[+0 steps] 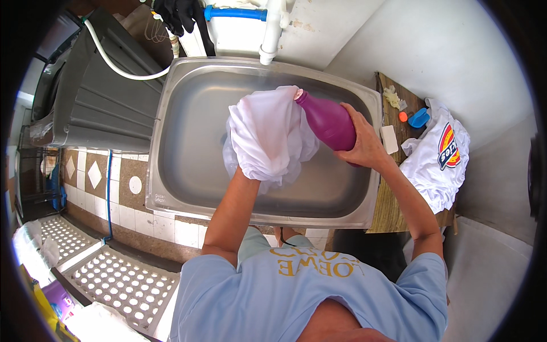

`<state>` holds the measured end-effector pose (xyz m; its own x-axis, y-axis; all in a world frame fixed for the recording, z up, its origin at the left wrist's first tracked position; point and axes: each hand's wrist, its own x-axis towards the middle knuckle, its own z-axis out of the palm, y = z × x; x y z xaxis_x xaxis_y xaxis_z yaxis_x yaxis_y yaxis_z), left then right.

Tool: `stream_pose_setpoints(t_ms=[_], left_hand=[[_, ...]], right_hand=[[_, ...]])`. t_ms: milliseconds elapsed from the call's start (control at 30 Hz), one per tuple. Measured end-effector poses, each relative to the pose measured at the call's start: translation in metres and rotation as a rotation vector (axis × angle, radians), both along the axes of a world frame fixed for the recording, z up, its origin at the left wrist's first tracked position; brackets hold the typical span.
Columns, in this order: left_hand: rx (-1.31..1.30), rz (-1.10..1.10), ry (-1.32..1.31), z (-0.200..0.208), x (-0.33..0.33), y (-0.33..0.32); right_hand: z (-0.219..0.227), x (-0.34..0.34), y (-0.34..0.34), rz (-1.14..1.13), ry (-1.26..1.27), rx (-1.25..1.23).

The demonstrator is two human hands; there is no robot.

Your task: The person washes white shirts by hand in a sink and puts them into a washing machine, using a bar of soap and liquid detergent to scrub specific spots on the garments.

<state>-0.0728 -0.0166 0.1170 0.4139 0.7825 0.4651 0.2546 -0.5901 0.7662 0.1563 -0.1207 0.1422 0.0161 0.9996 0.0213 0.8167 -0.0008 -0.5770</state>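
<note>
A stainless steel sink (188, 131) fills the middle of the view; the clock directions here are read from its centre. Toward ten o'clock stands a dark grey ribbed plastic casing (102, 85), and a white hose (117, 69) curves down to the sink's near corner at that side. At three o'clock a wooden tabletop (383, 191) adjoins the sink, carrying a crumpled white garment (421, 176) with a bold red, yellow and dark print.

Over the basin, almost at the clock's centre, a thin white cloth (265, 122) is draped in loose folds around the person's left hand. The left forearm (232, 211) rises into it from seven o'clock, but the fabric hides the fingers, so I cannot tell whether that grip is spread or pressed together.

Between two and three o'clock, also above the basin, a purple plastic bottle (327, 121) lies tilted, its open mouth (298, 94) aimed toward eleven o'clock and right at the cloth's upper edge. The right hand (364, 142) has its grip wrapped about the bottle's lower end, thumb and fingers on opposite sides.

Smallest, on the tabletop toward three o'clock, are a whitish block (389, 139), a blue plastic piece (419, 118) and a round orange cap (403, 117).
</note>
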Motion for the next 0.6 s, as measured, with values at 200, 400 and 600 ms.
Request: stream_pose_setpoints(t_ms=[200, 400, 600], left_hand=[[-0.291, -0.131, -0.297, -0.037, 0.010, -0.001], [-0.296, -0.078, -0.369, -0.078, 0.034, -0.006], [-0.282, -0.117, -0.369, -0.102, 0.043, -0.018]], right_hand=[[0.001, 0.002, 0.002, 0.015, -0.051, -0.022], [0.013, 0.007, 0.005, 0.043, -0.161, -0.112], [0.033, 0.007, 0.020, 0.101, -0.425, -0.326]])
